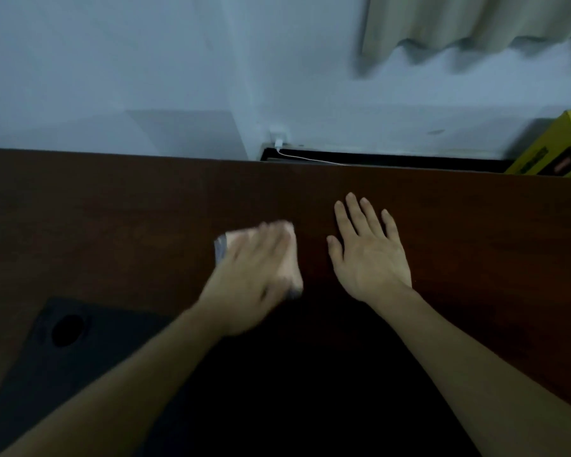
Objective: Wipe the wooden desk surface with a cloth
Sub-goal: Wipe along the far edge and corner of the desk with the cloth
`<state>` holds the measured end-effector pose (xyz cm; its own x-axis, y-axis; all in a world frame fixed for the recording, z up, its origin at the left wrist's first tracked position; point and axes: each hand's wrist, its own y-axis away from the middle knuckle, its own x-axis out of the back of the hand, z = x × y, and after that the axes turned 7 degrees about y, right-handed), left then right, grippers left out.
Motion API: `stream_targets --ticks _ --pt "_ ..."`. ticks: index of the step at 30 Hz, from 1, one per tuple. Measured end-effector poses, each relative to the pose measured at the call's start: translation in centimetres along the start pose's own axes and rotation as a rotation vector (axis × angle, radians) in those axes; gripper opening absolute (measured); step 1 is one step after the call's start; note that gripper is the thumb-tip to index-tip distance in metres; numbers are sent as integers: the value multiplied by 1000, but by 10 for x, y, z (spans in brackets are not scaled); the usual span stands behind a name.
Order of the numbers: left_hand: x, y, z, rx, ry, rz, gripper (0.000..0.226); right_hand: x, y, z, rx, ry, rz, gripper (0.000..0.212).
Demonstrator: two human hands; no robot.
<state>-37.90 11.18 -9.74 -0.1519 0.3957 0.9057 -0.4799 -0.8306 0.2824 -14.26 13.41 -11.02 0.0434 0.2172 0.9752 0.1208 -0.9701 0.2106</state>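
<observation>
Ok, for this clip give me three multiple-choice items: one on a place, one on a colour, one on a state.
1. Where is the cloth?
A. Under the left hand on the wooden desk
B. Under the right hand
C. On the yellow box

2. What colour is the box behind the desk's far right edge?
A. Red
B. Yellow
C. White

3. How is the right hand?
A. Clenched in a fist
B. Lifted, holding a cable
C. Flat on the desk, fingers spread

Answers: 1 A, the cloth's edges peek out round the blurred left hand; 2 B, the box is plainly yellow; 3 C, its straight fingers lie on the wood.
</observation>
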Motion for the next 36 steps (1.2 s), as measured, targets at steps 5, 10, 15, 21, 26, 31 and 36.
stream_targets --ticks 5,10,15,21,26,31,36 --pt "-21 54 -5 -232 -149 -78 71 -4 1 -1 -3 -3 29 64" --pt "13 -11 -52 -57 -80 37 75 -5 3 0 -8 18 50 65" --pt "48 -88 -123 188 -76 207 71 -7 0 0 -28 21 73 65" --pt "40 -67 -110 177 -42 208 67 -6 1 -1 -34 21 90 64" --pt "11 37 -74 -46 -36 -2 71 -3 2 -2 -43 14 74 65" --pt "15 50 -96 -171 -133 -67 73 -6 3 -3 -47 34 85 68" --pt "41 -14 -155 30 -55 125 76 -8 2 -1 -46 34 94 69"
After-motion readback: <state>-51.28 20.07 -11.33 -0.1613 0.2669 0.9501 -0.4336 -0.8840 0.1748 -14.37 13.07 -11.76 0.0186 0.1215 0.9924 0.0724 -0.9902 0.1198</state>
